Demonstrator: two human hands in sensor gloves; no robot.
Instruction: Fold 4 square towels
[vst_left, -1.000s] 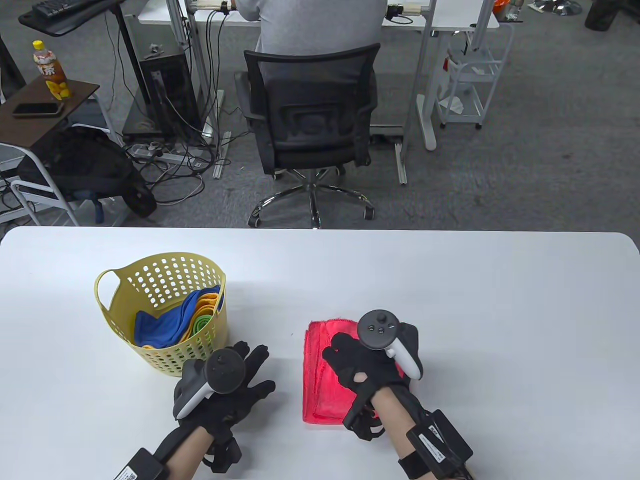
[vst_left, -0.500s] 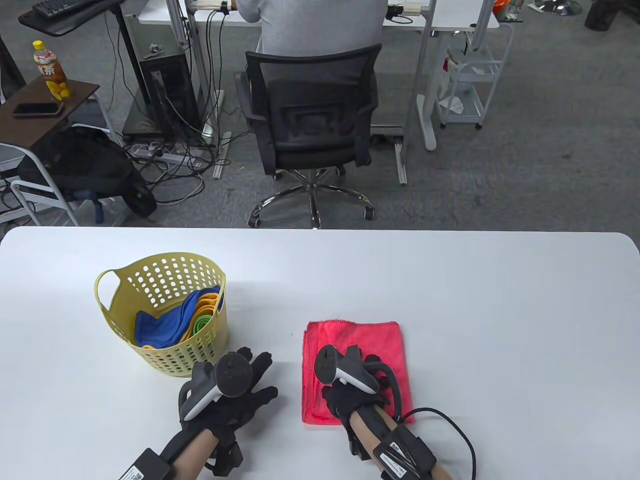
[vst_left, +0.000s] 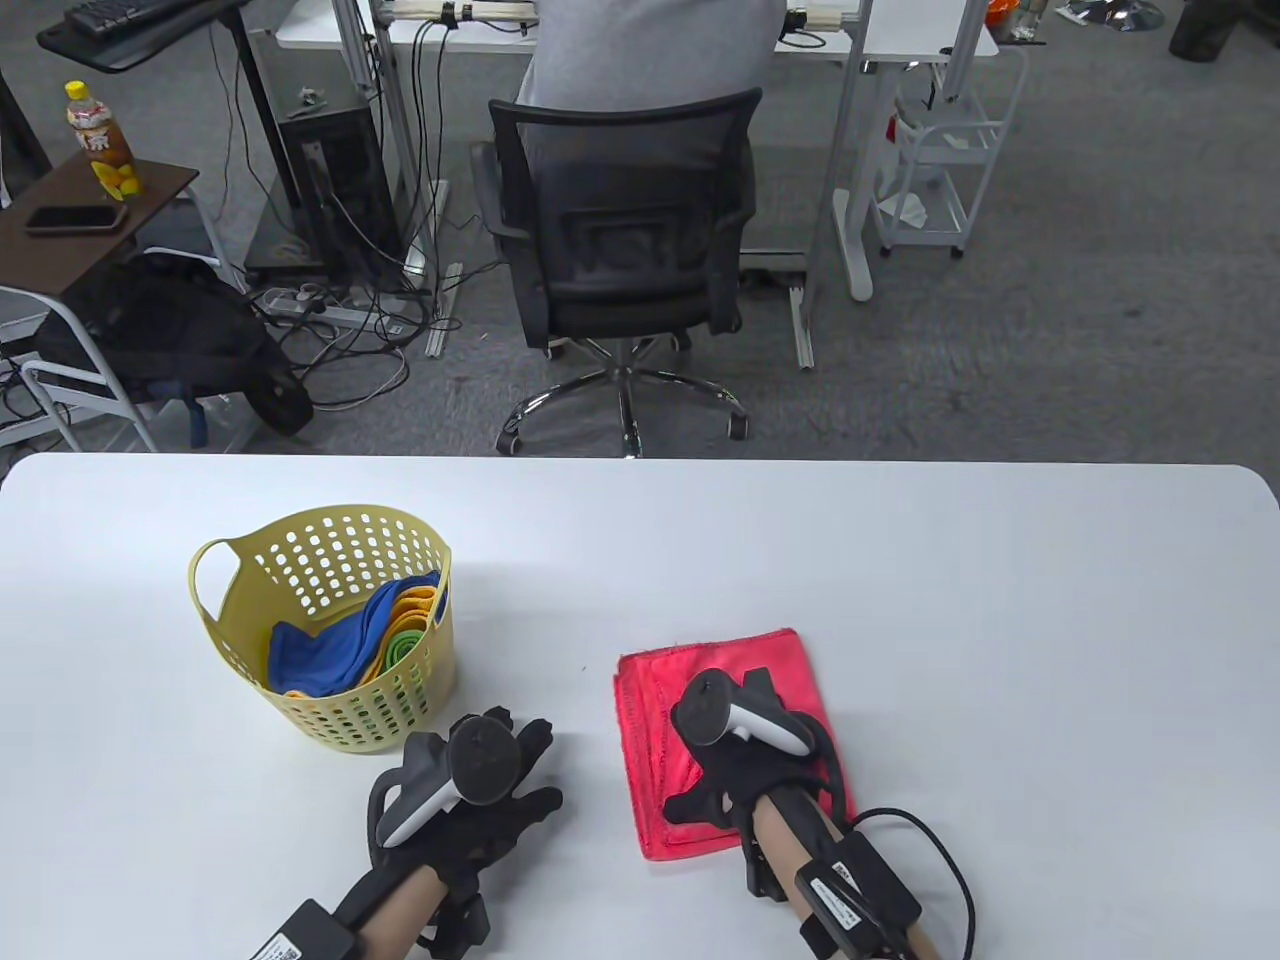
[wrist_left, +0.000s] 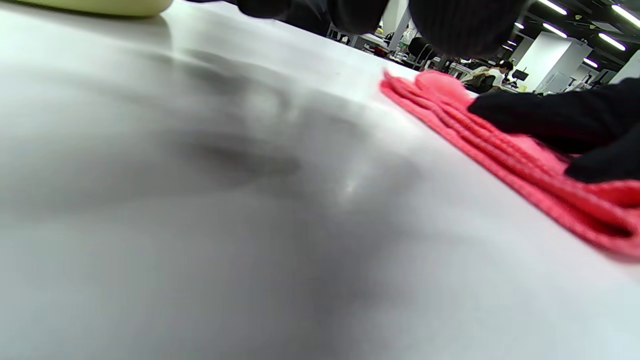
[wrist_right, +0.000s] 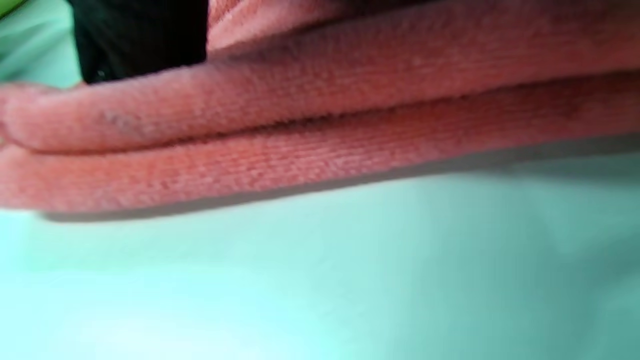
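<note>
Bottle (vst_left: 98, 138) label — printed characters, too small

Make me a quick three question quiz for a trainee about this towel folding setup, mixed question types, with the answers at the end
1. True or false: the red towel lies folded on the white table, outside the yellow basket.
2. Which hand rests on the red towel? A) left hand B) right hand C) neither
3. Fill in: the unfolded towels in the basket are blue, orange and ____.

Key:
1. True.
2. B: the right hand rests on it; the left hand rests on bare table beside the basket.
3. Green.
</note>
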